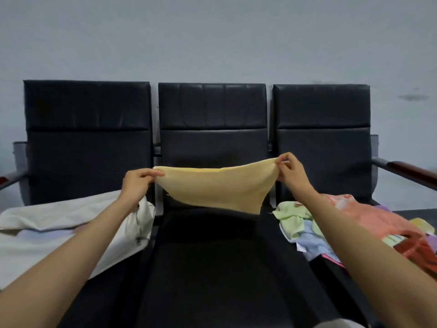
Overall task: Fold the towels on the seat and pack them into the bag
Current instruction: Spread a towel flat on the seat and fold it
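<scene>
A yellow towel (216,188) hangs in the air above the middle black seat (212,256), doubled over along its top edge. My left hand (138,182) pinches its left top corner and my right hand (292,170) pinches its right top corner, so the cloth sags between them. A white cloth bag (59,230) lies on the left seat, partly under my left forearm. A heap of unfolded towels (350,223) in green, blue, orange and purple covers the right seat.
Three black padded chairs stand in a row against a pale wall, their backrests (212,119) right behind the towel. A wooden armrest (406,172) sticks out at the far right, and another shows at the far left edge.
</scene>
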`<state>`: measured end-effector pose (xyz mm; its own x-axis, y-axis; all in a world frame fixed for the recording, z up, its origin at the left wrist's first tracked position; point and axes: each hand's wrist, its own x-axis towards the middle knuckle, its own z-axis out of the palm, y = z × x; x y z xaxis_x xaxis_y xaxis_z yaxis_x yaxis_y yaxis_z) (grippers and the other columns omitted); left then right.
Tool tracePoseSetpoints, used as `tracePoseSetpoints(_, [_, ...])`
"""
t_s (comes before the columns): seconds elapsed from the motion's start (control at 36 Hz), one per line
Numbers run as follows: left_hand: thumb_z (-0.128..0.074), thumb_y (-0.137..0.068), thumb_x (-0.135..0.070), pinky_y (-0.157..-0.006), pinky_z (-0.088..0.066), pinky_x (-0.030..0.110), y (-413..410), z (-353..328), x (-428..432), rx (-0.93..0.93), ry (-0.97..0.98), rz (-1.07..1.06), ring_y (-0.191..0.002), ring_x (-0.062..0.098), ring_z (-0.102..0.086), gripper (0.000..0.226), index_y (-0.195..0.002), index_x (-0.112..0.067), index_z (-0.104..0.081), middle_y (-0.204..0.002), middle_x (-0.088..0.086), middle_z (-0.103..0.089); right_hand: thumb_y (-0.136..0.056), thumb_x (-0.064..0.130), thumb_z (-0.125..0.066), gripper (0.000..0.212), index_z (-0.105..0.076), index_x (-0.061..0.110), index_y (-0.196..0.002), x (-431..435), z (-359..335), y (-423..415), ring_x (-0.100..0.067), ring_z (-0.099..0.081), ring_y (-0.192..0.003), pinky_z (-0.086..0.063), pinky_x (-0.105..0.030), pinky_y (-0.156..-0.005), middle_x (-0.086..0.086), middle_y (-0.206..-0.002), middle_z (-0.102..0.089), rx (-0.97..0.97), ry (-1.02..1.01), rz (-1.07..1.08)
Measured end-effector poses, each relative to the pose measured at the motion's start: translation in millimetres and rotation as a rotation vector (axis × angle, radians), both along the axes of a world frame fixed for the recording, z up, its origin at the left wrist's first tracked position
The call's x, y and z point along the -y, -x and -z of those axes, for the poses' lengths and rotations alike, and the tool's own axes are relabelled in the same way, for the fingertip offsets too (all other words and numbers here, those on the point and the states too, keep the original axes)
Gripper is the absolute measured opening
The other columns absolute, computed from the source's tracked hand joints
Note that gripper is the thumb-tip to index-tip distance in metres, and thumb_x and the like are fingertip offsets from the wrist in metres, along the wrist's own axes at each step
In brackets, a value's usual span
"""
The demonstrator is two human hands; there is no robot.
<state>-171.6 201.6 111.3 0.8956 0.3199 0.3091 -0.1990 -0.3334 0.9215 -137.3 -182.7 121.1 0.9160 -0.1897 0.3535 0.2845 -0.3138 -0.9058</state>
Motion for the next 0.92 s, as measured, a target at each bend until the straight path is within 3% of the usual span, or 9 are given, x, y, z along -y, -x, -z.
tracePoseSetpoints(0.14, [-0.051, -0.093, 0.003, -0.091, -0.037, 0.022, 28.9, 48.4, -1.8, -0.2, -0.066, 0.095, -0.113, 0.017, -0.056, 0.028, -0.096, -0.012, -0.074, -0.108, 0.008, -0.068, -0.085, -0.006, -0.04, 0.045, -0.066, 0.025, -0.064, 2.8, 54.0, 16.1, -0.027, -0.054, -0.078, -0.05, -0.045, -0.072, -0.006, -0.08, -0.06, -0.127, 0.085, -0.057])
tracePoseSetpoints(0.25, [-0.061, -0.088, 0.0, -0.089, -0.041, 0.022, 51.7, 66.2, -10.2, -0.363, -0.132, 0.21, -0.104, 0.011, -0.058, 0.018, -0.091, -0.012, -0.075, -0.103, 0.0, -0.068, -0.084, -0.007, -0.04, 0.034, -0.068, 0.01, -0.073, 10.0, 78.3, 39.8, -0.024, -0.054, -0.08, -0.048, -0.039, -0.072, -0.01, -0.083, -0.06, -0.215, 0.09, -0.105])
tracePoseSetpoints(0.39, [-0.063, -0.088, -0.008, -0.084, -0.046, 0.024, 62.0, 82.8, -13.4, -0.52, -0.17, 0.292, -0.105, 0.013, -0.058, 0.015, -0.099, -0.013, -0.073, -0.109, -0.004, -0.066, -0.09, -0.003, -0.04, 0.033, -0.068, 0.011, -0.08, 15.5, 112.8, 57.7, -0.019, -0.051, -0.076, -0.049, -0.027, -0.063, -0.009, -0.086, -0.055, -0.507, 0.064, -0.159])
tracePoseSetpoints(0.53, [-0.061, -0.089, -0.003, -0.078, -0.052, 0.032, 59.5, 121.9, 2.9, -0.649, -0.154, 0.302, -0.093, 0.016, -0.059, 0.023, -0.111, -0.01, -0.066, -0.113, 0.009, -0.06, -0.094, -0.002, -0.044, 0.023, -0.065, 0.006, -0.098, 8.1, 149.6, 72.2, -0.014, -0.049, -0.067, -0.046, -0.023, -0.057, -0.006, -0.076, -0.049, -0.703, 0.191, -0.211])
tracePoseSetpoints(0.61, [-0.061, -0.09, -0.003, -0.081, -0.051, 0.035, 50.8, 131.6, 9.2, -0.625, -0.127, 0.275, -0.092, 0.018, -0.059, 0.028, -0.116, -0.01, -0.065, -0.109, 0.009, -0.06, -0.092, -0.003, -0.04, 0.027, -0.064, 0.005, -0.1, 6.7, 155.6, 68.6, -0.015, -0.044, -0.064, -0.041, -0.024, -0.056, -0.006, -0.073, -0.045, -0.676, 0.206, -0.162])
tracePoseSetpoints(0.72, [-0.058, -0.091, -0.005, -0.075, -0.046, 0.025, 25.5, 123.8, 11.9, -0.486, -0.111, 0.215, -0.089, 0.004, -0.053, 0.029, -0.117, -0.018, -0.065, -0.109, 0.001, -0.058, -0.092, 0.0, -0.038, 0.03, -0.064, 0.014, -0.09, 9.2, 150.5, 50.0, -0.015, -0.039, -0.054, -0.031, -0.026, -0.05, -0.003, -0.063, -0.044, -0.529, 0.261, -0.019])
tracePoseSetpoints(0.78, [-0.057, -0.092, -0.004, -0.081, -0.045, 0.025, 12.6, 124.1, 12.9, -0.463, -0.124, 0.201, -0.094, 0.005, -0.053, 0.032, -0.121, -0.017, -0.063, -0.113, 0.001, -0.056, -0.093, 0.002, -0.038, 0.029, -0.064, 0.016, -0.089, 9.2, 151.0, 39.9, -0.013, -0.039, -0.052, -0.03, -0.025, -0.047, -0.001, -0.062, -0.047, -0.468, 0.343, 0.029])
tracePoseSetpoints(0.86, [-0.058, -0.091, -0.004, -0.091, -0.042, 0.026, -4.3, 139.9, 14.2, -0.53, -0.227, 0.207, -0.107, 0.016, -0.055, 0.039, -0.129, -0.011, -0.058, -0.123, 0.005, -0.056, -0.093, -0.002, -0.035, 0.031, -0.064, 0.011, -0.095, 1.9, 157.2, 30.2, -0.011, -0.045, -0.063, -0.032, -0.02, -0.051, 0.002, -0.076, -0.052, -0.456, 0.479, 0.046])
tracePoseSetpoints(0.92, [-0.06, -0.091, -0.004, -0.091, -0.04, 0.027, -8.1, 154.5, 16.3, -0.616, -0.309, 0.234, -0.111, 0.021, -0.054, 0.047, -0.137, -0.006, -0.05, -0.128, 0.008, -0.054, -0.094, -0.003, -0.037, 0.031, -0.064, 0.006, -0.106, -2.9, 170.1, 26.2, -0.02, -0.054, -0.082, -0.038, -0.019, -0.062, -0.005, -0.096, -0.057, -0.496, 0.588, 0.013])
